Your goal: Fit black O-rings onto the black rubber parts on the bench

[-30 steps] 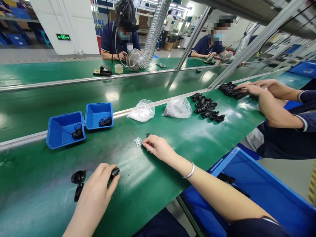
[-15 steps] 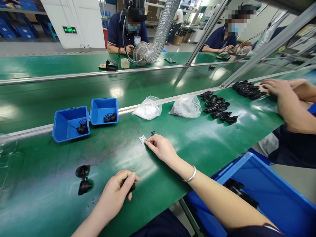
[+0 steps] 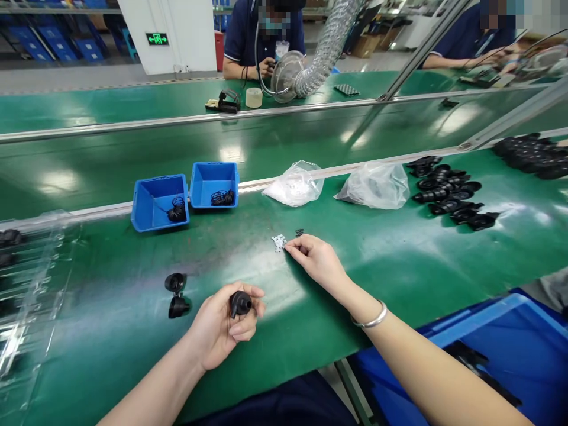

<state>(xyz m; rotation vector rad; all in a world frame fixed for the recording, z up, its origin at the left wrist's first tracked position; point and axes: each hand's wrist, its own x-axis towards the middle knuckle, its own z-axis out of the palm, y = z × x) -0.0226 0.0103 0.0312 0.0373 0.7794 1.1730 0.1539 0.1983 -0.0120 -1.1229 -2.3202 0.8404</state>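
From here I see the left hand (image 3: 228, 322), fingers half curled, cradling a round black plastic part (image 3: 241, 303) above the green work surface (image 3: 248, 367). Farther right, the right hand's (image 3: 316, 258) fingertips are pinched together at the small white pieces (image 3: 278, 242); whether they grip one, I can't tell.

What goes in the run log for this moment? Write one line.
left hand: holds black part | right hand: fingertips at white bits | bins: cords inside
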